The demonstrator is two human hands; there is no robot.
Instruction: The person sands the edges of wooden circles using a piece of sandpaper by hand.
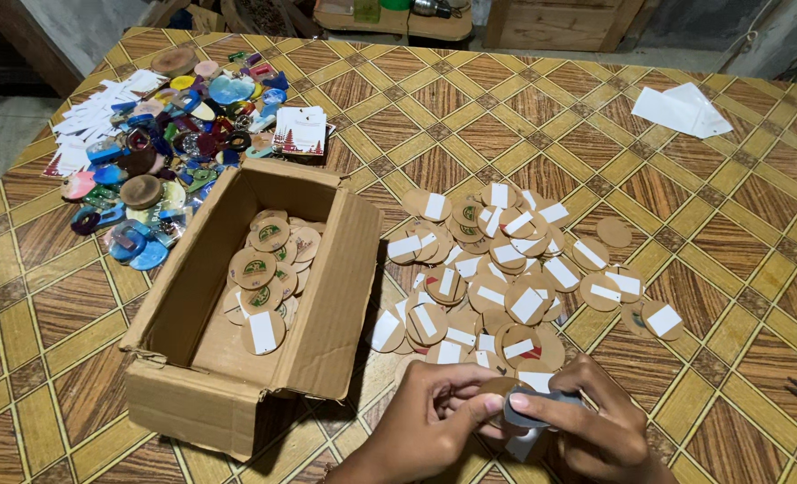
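At the bottom of the frame, the left hand (434, 412) pinches a round wooden disc (499, 387), and the right hand (600, 421) pinches a small grey piece (533, 408) against it. Just above lies a pile of discs (506, 269) on the bench (730, 224). A cardboard box (237, 376) sits at the left

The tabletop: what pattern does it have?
The tabletop shows brown woodgrain squares in a yellow diagonal lattice, clearest in the head view.
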